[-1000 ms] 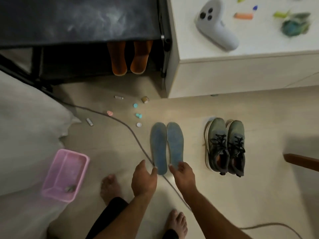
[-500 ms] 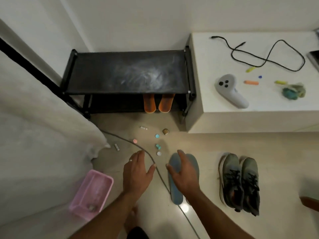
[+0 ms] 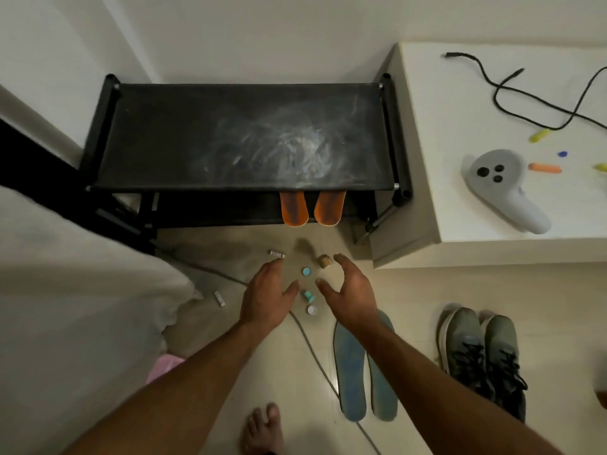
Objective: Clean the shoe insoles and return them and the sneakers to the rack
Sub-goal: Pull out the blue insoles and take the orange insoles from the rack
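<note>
Two blue insoles [image 3: 353, 372] lie side by side on the floor, my right forearm crossing over their tops. A pair of grey-green sneakers [image 3: 483, 356] stands to their right. The black shoe rack [image 3: 243, 139] is against the wall, its dusty top shelf bare. Two orange insoles [image 3: 308, 210] poke out from its lower shelf. My left hand [image 3: 267, 297] and my right hand [image 3: 349, 292] reach forward above the floor in front of the rack, fingers spread, holding nothing.
Small caps and bits [image 3: 307, 284] litter the floor between my hands. A grey cable [image 3: 312, 349] runs across the floor. A white cabinet [image 3: 512, 244] at right carries a controller [image 3: 505, 188] and a black cord. Pink basket [image 3: 164, 367] and bedding at left; my bare foot [image 3: 262, 428] below.
Both hands left the blue insoles and moved forward toward the rack. The view lifted, bringing the whole rack and cabinet top into sight.
</note>
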